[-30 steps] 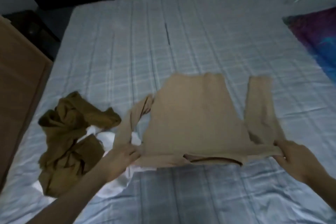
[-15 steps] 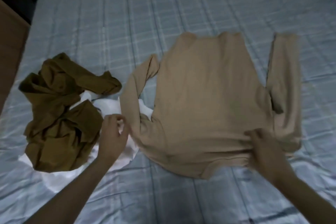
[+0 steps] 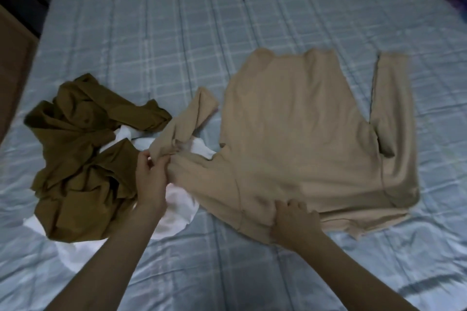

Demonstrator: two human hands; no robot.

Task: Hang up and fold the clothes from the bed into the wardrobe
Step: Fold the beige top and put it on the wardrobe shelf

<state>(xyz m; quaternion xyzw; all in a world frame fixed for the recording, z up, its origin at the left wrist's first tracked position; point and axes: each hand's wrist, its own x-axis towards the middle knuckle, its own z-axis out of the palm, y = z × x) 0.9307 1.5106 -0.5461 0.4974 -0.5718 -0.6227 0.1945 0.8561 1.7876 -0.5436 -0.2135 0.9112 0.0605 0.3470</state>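
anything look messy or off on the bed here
Yes. The beige top's left sleeve is twisted and bunched where the left hand pinches it, overlapping a white garment. Beside it, a brown garment lies crumpled.

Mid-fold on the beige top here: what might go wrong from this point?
1. The left hand pinches the beige long-sleeved top at its crumpled left sleeve, which lies over the white garment; pulling may drag that garment along.
2. That sleeve is twisted, so folding now could trap creases.
3. The right hand presses only near the hem; the far side may shift on the checked blue bedsheet.
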